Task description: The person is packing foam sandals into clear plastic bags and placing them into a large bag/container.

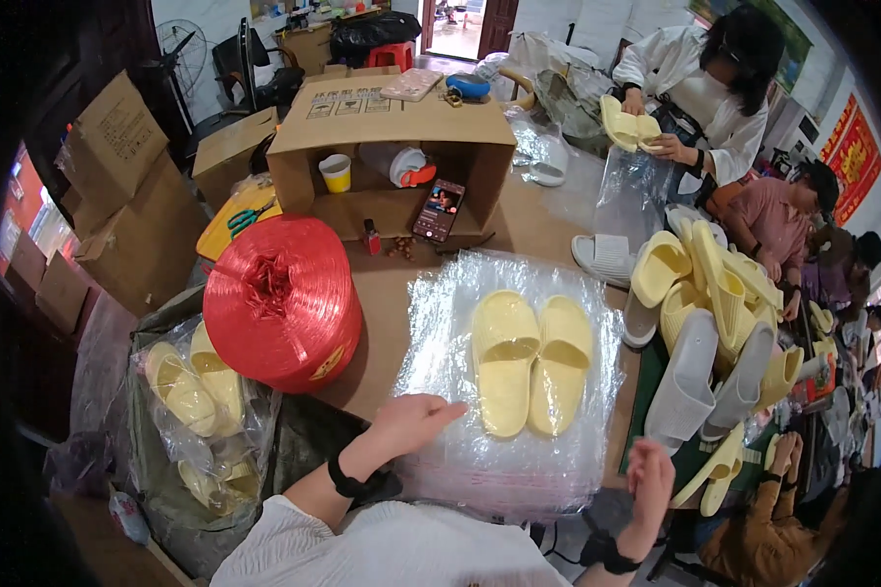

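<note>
The yellow slippers (504,362) lie on the stack of clear bags (440,328) upon the surface (538,221), between the left hand (416,423), its grip loose and empty, and the right hand (649,484), half curled, also empty.

A pair of slippers (504,391) is lying on a stack of plastic bags (436,338) on the table (378,305). A roll of twine (294,323) is standing to the left, and a heap of slippers (722,298) is sitting to the right. Behind, a box (357,137) is holding a cup (336,177) and a bottle (377,157) (a phone (439,210) is resting at its opening). Bagged slippers (186,396) are lying in a sack (194,544), left of the person.
</note>
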The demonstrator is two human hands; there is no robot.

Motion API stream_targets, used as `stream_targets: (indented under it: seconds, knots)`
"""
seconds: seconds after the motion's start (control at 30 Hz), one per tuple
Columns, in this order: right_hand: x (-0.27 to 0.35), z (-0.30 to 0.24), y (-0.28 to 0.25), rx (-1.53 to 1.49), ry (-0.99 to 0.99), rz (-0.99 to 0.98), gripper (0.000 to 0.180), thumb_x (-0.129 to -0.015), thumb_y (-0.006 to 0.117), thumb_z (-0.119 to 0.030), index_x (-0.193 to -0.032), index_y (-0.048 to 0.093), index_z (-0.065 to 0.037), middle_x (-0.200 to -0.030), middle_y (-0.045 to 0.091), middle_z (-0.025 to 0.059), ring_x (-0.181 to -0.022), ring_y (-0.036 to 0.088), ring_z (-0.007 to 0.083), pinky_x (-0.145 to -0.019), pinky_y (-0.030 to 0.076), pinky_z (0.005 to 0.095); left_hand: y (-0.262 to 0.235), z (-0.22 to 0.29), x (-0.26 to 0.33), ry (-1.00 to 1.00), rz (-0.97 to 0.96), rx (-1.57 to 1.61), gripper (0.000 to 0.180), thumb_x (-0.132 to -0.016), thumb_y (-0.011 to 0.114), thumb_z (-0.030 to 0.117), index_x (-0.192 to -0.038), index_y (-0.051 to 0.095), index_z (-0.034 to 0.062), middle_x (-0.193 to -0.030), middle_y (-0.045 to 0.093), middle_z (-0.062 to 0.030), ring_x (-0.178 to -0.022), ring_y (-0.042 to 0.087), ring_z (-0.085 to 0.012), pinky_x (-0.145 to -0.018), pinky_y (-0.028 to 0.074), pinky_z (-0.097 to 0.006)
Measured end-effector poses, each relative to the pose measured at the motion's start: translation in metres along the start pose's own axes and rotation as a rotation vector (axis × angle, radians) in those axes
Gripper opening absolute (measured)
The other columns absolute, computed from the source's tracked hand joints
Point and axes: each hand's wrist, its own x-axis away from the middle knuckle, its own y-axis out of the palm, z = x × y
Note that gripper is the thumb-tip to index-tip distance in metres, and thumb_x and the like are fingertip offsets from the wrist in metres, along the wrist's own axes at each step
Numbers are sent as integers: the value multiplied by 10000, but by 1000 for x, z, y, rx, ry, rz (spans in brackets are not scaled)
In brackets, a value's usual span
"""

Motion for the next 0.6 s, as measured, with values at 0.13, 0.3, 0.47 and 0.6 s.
stream_targets:
  seconds: [0.13,0.3,0.47,0.6]
  knots:
    - [-34,43,36,283,-9,-8,288,-923,653,-201,-1097,645,29,-779,618,15,-717,562,94,-625,444,226,2,10,-4,-13,-148,-222,525,-844,646,560,-887,707,40,-824,695,-135,-775,667,-299,-725,519,-395]
    - [-43,40,47,576,16,-279,252,-811,773,-139,-972,703,42,-832,688,35,-757,605,98,-669,471,252,9,-29,-9,96,-129,-133,370,-860,726,398,-894,706,30,-790,699,-81,-700,647,-188,-653,507,-337]
    - [-50,38,27,227,152,-326,131,-856,703,-48,-960,706,32,-858,730,75,-746,644,101,-659,474,235,-1,-40,-12,-60,-230,354,138,-943,635,160,-952,684,32,-814,701,-37,-653,634,-105,-556,484,-250]
    - [-51,31,24,110,158,-354,121,-889,642,-8,-989,699,29,-868,733,90,-735,654,103,-650,481,229,-5,-29,-7,-80,-211,520,100,-972,560,91,-993,619,14,-867,697,-47,-640,635,-93,-542,487,-241]
